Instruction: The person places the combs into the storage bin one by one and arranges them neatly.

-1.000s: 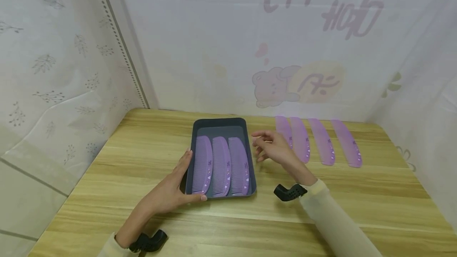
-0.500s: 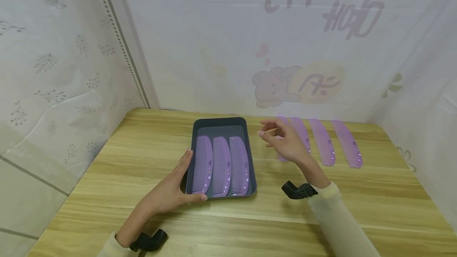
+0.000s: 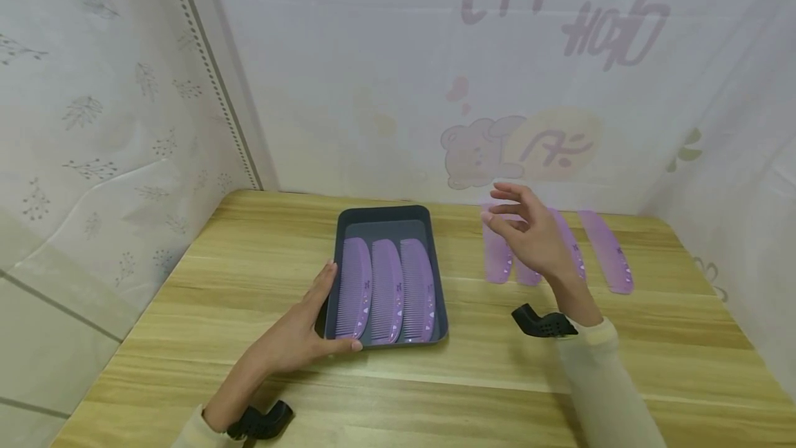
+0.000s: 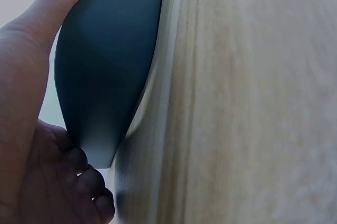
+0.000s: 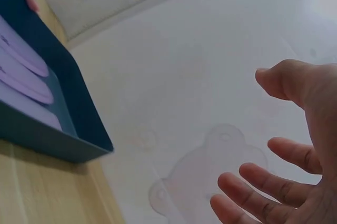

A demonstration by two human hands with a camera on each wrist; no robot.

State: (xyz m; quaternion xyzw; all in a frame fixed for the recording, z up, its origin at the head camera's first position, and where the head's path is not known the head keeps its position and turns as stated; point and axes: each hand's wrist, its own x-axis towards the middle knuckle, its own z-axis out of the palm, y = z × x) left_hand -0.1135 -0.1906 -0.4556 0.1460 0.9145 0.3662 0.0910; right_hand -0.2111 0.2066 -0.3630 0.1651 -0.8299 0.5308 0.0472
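Observation:
A dark grey tray holds three purple combs: a left comb, a middle comb and a right comb, side by side with their teeth facing left. My left hand holds the tray's near left corner, thumb along the front wall and fingers against the left side. In the left wrist view, the tray's outer wall lies between thumb and fingers. My right hand hangs in the air with nothing in it, fingers loosely bent. It partly hides the row of several purple combs on the table, including the leftmost comb.
The rightmost comb of the row lies in full view on the wooden table. A printed cloth with a bear drawing hangs behind the table's back edge, with more cloth at both sides.
My right hand has moved away from the tray's right side, rightward and up over the row of combs. The left hand, the tray and the combs have stayed where they were.

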